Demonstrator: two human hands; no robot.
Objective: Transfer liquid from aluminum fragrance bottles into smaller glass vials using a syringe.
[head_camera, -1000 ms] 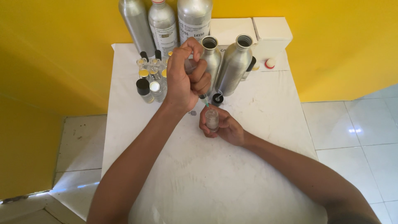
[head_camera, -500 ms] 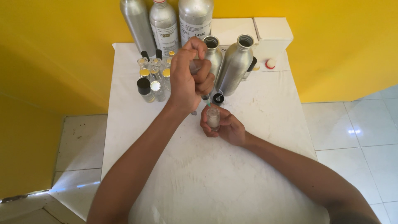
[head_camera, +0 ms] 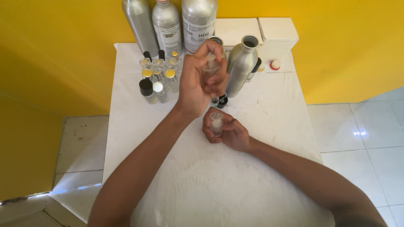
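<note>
Head view: the left hand point(head_camera: 198, 84) has its grip closed on a syringe point(head_camera: 211, 69) held tip-down over a small glass bottle point(head_camera: 216, 123), which the right hand point(head_camera: 229, 132) pinches upright on the white worktop point(head_camera: 269, 122), near an open aluminium bottle point(head_camera: 242, 65).

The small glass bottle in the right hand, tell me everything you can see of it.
The bottle is small, clear glass, upright, open-topped, looking pale inside. The right hand wraps its back and sides just above the white table. The left hand holds a syringe point-down at its mouth; whether the tip touches is unclear.
</note>
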